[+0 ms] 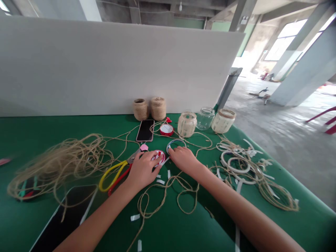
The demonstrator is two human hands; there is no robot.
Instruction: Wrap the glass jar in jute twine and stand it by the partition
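At center, our left hand (141,170) lay open on tape (160,153); our right hand (184,160)'s grip was unclear; loose twine (165,195) risked snagging both.

green-topped desk (110,227) up against a big plain whitish panel (118,66), kinda rough grey concrete floor (244,108) off to the right, chunky pillars, bright windows (286,38), bit of a red chair (325,117) poking in
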